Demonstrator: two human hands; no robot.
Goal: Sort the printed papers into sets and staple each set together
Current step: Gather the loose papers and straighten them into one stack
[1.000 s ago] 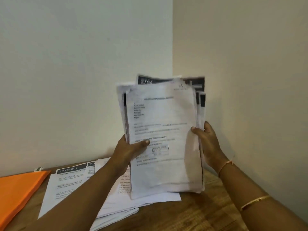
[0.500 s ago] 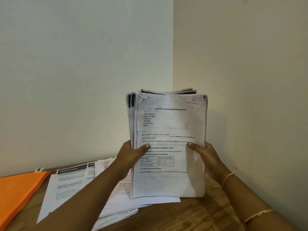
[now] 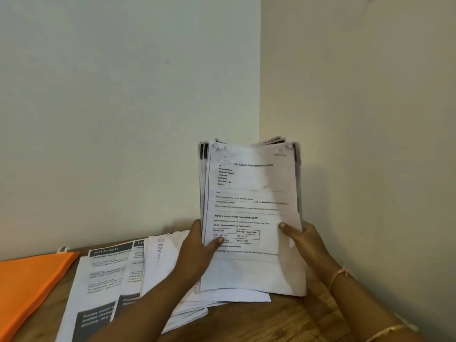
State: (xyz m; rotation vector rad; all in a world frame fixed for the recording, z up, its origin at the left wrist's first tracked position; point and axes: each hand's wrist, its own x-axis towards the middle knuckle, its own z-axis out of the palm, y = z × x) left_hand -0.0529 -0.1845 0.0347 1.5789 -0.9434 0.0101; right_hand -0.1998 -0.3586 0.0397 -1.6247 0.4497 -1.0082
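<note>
A thick stack of printed papers (image 3: 251,188) stands upright on its bottom edge on the wooden table (image 3: 283,319), near the room corner. The front sheet is a letter with a small table printed on it. My left hand (image 3: 197,253) grips the stack's left edge, thumb on the front sheet. My right hand (image 3: 303,240) grips the right edge, thumb on the front too. More printed sheets (image 3: 106,275) lie flat and fanned out to the left, some headed "KITCHEN" in dark bars. No stapler is in view.
An orange folder (image 3: 27,282) lies at the table's left edge. Two plain walls meet in a corner right behind the stack. A small striped object (image 3: 63,249) shows behind the folder.
The sheets of the stack were uneven and raised; they have dropped onto the table and now line up more squarely. Both hands have slid lower on its edges.
</note>
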